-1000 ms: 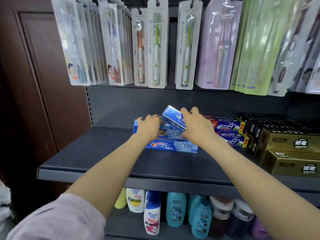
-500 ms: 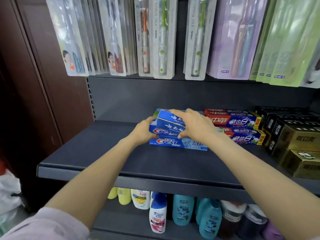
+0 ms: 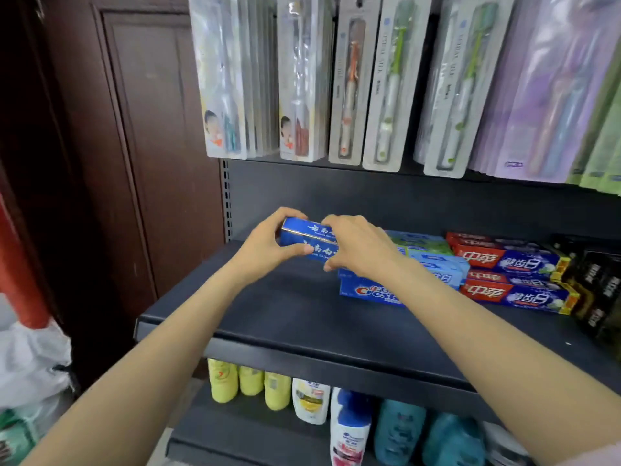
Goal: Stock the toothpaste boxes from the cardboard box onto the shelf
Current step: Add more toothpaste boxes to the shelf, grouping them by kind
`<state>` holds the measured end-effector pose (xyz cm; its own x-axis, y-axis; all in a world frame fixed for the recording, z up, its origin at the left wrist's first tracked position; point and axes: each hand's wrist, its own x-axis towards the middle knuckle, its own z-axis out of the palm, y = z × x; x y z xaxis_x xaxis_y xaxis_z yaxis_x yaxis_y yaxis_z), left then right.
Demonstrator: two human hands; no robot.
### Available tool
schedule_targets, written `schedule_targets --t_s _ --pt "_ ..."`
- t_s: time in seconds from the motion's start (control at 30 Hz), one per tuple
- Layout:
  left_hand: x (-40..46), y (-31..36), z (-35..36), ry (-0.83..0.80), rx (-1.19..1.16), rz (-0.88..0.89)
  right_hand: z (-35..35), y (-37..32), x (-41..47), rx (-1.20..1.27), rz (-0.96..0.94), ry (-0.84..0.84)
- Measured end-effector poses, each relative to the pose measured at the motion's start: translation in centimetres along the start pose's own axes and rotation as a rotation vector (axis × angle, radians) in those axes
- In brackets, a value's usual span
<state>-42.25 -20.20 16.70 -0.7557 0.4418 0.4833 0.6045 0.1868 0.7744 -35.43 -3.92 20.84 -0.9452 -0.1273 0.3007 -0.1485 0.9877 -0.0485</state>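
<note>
Gripping blue toothpaste box (image 3: 307, 242) w/ left hand (image 3: 265, 245) & right hand (image 3: 361, 248), above bare shelf (image 3: 268, 307) left of Crest stack (image 3: 373, 292).

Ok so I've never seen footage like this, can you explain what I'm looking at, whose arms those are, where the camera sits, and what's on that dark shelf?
There is no machine here. The camera sits on a person's head, looking forward and down, so the two bare arms are theirs. The left hand and right hand both grip one dark blue toothpaste box, fingers curled round its ends, just above the dark shelf. To its right lie stacked light blue Crest boxes, then red and blue boxes. Toothbrush packs hang above; bottles stand on the shelf below.
</note>
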Motion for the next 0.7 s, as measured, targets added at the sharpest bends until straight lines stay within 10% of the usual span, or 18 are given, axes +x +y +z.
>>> schedule_targets --t_s 0.27,0.5,0.7 --pt "2.2 -6.3 -9.1 0.106 -0.086 -0.132 2.3 -4.0 7.4 -0.119 -0.013 0.018" --pt "6.7 -11.3 -11.7 -0.034 0.598 -0.149 6.9 -5.1 12.1 -0.144 0.068 0.026" --pt "9.3 -13.7 -9.4 -0.181 0.683 -0.197 10.8 -3.5 13.9 -0.198 0.215 0.051"
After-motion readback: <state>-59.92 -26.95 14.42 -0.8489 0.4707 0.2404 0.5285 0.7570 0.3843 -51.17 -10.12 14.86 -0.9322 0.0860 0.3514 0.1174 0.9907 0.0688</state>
